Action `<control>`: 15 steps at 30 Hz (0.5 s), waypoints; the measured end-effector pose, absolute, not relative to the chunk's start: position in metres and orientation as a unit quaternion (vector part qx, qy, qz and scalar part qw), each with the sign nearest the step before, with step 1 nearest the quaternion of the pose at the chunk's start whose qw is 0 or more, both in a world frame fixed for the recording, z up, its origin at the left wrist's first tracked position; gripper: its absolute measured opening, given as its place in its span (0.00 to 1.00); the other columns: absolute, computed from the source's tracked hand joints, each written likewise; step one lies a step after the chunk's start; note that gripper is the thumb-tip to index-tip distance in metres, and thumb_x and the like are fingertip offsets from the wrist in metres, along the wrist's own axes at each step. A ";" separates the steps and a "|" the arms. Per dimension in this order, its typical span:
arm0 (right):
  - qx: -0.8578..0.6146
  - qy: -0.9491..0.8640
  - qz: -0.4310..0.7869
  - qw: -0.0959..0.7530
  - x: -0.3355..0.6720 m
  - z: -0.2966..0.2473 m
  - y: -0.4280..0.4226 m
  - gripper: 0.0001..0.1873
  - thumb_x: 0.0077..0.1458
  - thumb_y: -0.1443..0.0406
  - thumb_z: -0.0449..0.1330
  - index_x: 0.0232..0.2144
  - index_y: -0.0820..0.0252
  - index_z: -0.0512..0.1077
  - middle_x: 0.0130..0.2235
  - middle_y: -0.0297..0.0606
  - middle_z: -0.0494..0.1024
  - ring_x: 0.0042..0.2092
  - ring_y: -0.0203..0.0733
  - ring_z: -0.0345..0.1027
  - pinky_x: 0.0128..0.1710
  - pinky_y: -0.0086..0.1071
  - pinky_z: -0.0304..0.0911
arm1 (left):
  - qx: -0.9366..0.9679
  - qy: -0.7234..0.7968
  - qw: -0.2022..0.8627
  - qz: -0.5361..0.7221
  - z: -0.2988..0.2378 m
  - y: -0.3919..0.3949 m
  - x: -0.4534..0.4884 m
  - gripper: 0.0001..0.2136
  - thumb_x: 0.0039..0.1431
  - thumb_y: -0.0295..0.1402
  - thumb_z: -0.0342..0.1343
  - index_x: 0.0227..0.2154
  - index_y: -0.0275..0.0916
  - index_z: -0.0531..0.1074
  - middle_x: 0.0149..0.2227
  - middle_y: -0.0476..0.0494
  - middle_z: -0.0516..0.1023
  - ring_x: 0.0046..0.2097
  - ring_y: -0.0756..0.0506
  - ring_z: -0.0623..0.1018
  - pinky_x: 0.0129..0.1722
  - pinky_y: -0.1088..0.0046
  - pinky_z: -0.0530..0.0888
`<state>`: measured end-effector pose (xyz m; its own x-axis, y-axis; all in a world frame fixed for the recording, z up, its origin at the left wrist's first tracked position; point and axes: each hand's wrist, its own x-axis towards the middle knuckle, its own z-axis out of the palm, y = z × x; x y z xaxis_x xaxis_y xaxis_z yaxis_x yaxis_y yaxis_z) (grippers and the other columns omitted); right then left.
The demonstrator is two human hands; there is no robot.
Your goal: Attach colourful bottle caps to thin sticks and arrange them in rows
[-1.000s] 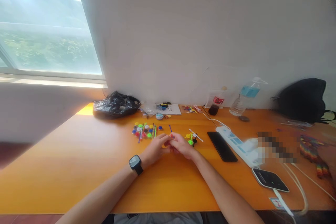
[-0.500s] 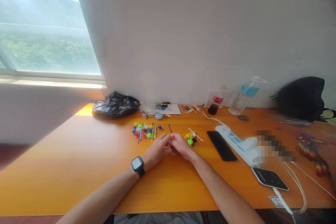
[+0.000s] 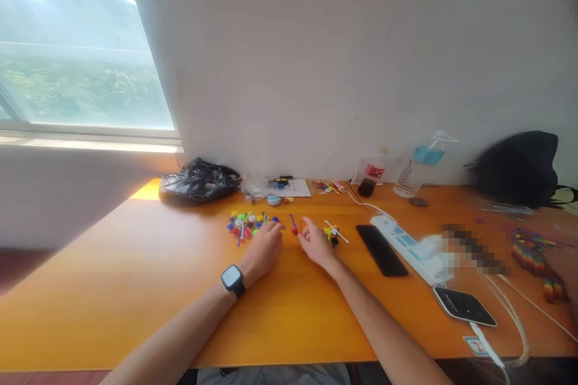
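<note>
Caps [image 3: 251, 218] and sticks [image 3: 242, 230] lay clustered on table [image 3: 135, 313], left of centre; left hand [image 3: 264, 249] at cluster's near right edge. Right hand [image 3: 316, 243] just left of small pieces [image 3: 335, 232]. Phone [image 3: 382, 251] right of those, power strip [image 3: 409, 249] right of phone, charging device [image 3: 465, 307] before strip's near end. Behind, along wall [image 3: 293, 72]: plastic bag [image 3: 198, 180] at left, paper [image 3: 300, 187] midway, water bottle [image 3: 428, 156] at right.

A bright window [image 3: 85, 30] (greenery [image 3: 81, 87] outside) lights the orange-brown table [image 3: 117, 277] against a pale wall [image 3: 280, 60].
</note>
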<state>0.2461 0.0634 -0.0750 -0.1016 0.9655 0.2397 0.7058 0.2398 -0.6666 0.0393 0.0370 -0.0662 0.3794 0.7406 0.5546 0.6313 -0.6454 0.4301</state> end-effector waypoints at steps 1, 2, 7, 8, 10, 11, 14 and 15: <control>-0.577 -0.723 0.196 0.327 0.246 -0.073 0.062 0.24 0.60 0.70 0.57 0.59 0.63 0.67 0.30 0.32 0.76 0.30 0.39 0.71 0.31 0.30 0.61 | 0.844 0.397 0.057 0.356 -0.064 0.035 0.040 0.17 0.67 0.21 0.46 0.52 0.42 0.72 0.51 0.37 0.75 0.52 0.39 0.74 0.51 0.59 0.74; -0.572 -0.730 0.188 0.324 0.245 -0.071 0.061 0.24 0.61 0.70 0.56 0.59 0.63 0.67 0.30 0.33 0.76 0.31 0.40 0.71 0.32 0.31 0.61 | 0.860 0.378 0.043 0.340 -0.061 0.032 0.041 0.19 0.65 0.21 0.47 0.54 0.43 0.71 0.54 0.37 0.74 0.55 0.38 0.73 0.54 0.57 0.74; -0.599 -0.748 0.065 0.278 0.249 -0.059 0.055 0.17 0.63 0.72 0.55 0.53 0.61 0.71 0.39 0.42 0.79 0.41 0.45 0.73 0.39 0.33 0.60 | 0.887 0.352 0.026 0.298 -0.057 0.025 0.049 0.19 0.59 0.19 0.49 0.50 0.42 0.73 0.53 0.38 0.75 0.51 0.39 0.73 0.53 0.57 0.73; -0.602 -0.750 0.044 0.269 0.251 -0.057 0.054 0.15 0.63 0.72 0.55 0.51 0.60 0.72 0.42 0.43 0.79 0.42 0.46 0.73 0.40 0.33 0.60 | 0.887 0.356 0.029 0.295 -0.058 0.024 0.050 0.17 0.60 0.19 0.49 0.48 0.41 0.73 0.50 0.38 0.76 0.49 0.39 0.74 0.51 0.59 0.74; -0.600 -0.758 0.017 0.254 0.254 -0.055 0.054 0.11 0.62 0.71 0.57 0.46 0.59 0.74 0.45 0.44 0.78 0.43 0.46 0.73 0.41 0.33 0.60 | 0.884 0.364 0.033 0.291 -0.060 0.025 0.050 0.14 0.61 0.20 0.50 0.45 0.41 0.74 0.44 0.39 0.78 0.46 0.40 0.74 0.48 0.61 0.74; -0.598 -0.762 0.011 0.251 0.255 -0.054 0.054 0.09 0.62 0.70 0.57 0.43 0.59 0.74 0.45 0.44 0.78 0.43 0.45 0.73 0.41 0.33 0.60 | 0.882 0.368 0.034 0.292 -0.061 0.025 0.049 0.14 0.61 0.21 0.50 0.45 0.41 0.74 0.42 0.40 0.78 0.45 0.40 0.74 0.46 0.61 0.74; -0.586 -0.766 0.017 0.265 0.256 -0.056 0.057 0.06 0.63 0.70 0.57 0.36 0.59 0.74 0.41 0.43 0.77 0.42 0.45 0.72 0.40 0.33 0.60 | 0.876 0.375 0.036 0.301 -0.062 0.026 0.047 0.15 0.61 0.22 0.53 0.47 0.41 0.74 0.41 0.40 0.78 0.45 0.39 0.75 0.45 0.61 0.74; -0.580 -0.764 0.034 0.281 0.255 -0.058 0.058 0.06 0.62 0.70 0.57 0.35 0.59 0.74 0.40 0.42 0.77 0.41 0.45 0.72 0.40 0.33 0.60 | 0.872 0.380 0.036 0.306 -0.062 0.026 0.047 0.15 0.61 0.23 0.53 0.48 0.41 0.74 0.41 0.40 0.78 0.45 0.39 0.75 0.45 0.61 0.74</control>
